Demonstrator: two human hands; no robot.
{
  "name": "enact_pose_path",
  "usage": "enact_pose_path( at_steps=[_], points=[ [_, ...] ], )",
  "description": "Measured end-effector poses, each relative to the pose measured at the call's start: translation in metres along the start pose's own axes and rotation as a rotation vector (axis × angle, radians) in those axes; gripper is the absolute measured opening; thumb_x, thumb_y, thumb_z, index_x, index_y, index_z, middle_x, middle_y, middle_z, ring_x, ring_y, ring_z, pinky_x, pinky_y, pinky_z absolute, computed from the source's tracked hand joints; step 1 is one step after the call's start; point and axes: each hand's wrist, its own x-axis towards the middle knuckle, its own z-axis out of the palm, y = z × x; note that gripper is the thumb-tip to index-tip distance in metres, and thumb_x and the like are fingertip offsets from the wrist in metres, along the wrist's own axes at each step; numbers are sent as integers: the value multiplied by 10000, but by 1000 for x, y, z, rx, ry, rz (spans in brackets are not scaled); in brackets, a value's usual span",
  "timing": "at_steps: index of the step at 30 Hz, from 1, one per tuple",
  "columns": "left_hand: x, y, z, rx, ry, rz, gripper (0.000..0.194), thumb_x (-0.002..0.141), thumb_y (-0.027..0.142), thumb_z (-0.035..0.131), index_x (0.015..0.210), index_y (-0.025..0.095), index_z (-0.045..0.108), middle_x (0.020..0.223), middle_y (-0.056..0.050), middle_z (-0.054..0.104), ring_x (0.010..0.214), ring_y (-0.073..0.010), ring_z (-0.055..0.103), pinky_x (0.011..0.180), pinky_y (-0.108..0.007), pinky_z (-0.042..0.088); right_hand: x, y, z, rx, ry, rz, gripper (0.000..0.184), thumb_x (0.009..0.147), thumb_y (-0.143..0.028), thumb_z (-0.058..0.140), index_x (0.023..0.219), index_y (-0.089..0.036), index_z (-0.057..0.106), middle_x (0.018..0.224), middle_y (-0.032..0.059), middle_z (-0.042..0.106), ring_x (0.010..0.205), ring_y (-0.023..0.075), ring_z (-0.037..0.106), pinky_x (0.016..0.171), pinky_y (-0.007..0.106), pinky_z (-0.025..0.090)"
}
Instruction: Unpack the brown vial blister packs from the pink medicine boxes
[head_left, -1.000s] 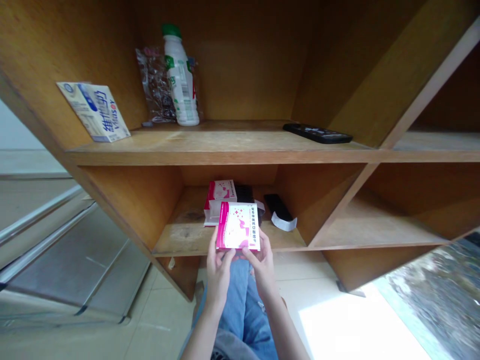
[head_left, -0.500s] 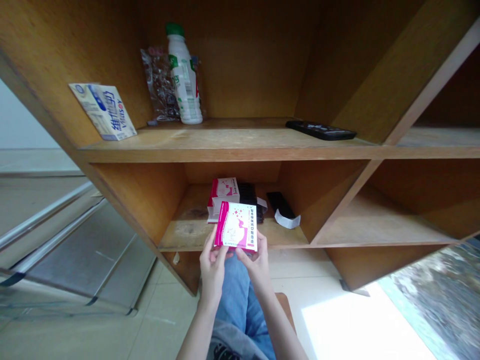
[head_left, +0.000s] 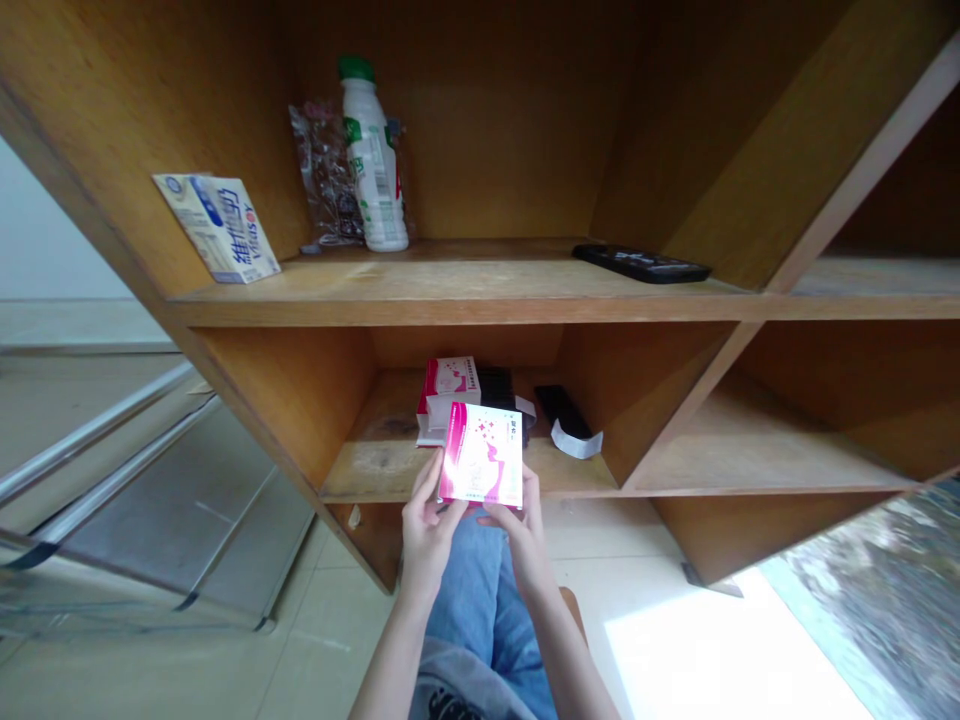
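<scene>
Both hands hold a white and pink medicine box up in front of the lower shelf, gripping its lower corners. My left hand holds the left side and my right hand holds the right side. Its printed face, with pink stars and a pink silhouette, looks towards me. Just behind it, a similar pink and white box lies on the lower shelf, partly hidden by the box in my hands.
Dark items, a black remote and a white paper strip lie on the lower shelf. The wooden upper shelf bears a milk bottle, a plastic bag, a carton and a black remote.
The held box has shifted slightly right and sits a little more upright in my hands. The shelves have moved slightly in view as my head moved.
</scene>
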Motion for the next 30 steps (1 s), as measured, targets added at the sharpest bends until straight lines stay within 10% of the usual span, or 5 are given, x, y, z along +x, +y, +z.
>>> enact_pose_path(
  at_steps=[18, 30],
  points=[
    [-5, -2, 8, 40, 20, 9, 610, 754, 319, 654, 1333, 264, 469, 1426, -82, 428, 1256, -283, 457, 974, -350, 455, 6, -2, -5, -78, -21, -51, 618, 764, -403, 644, 1318, -276, 403, 1316, 86, 494, 1000, 265, 595, 534, 267, 542],
    [-8, -2, 4, -5, 39, 23, 694, 672, 152, 599, 1347, 208, 449, 1384, -70, 484, 1284, -280, 420, 1020, -354, 404, 6, 0, -6, 4, -169, -109, 718, 770, -326, 665, 1403, -271, 334, 1418, 41, 436, 1261, 269, 446, 936, 392, 486]
  ],
)
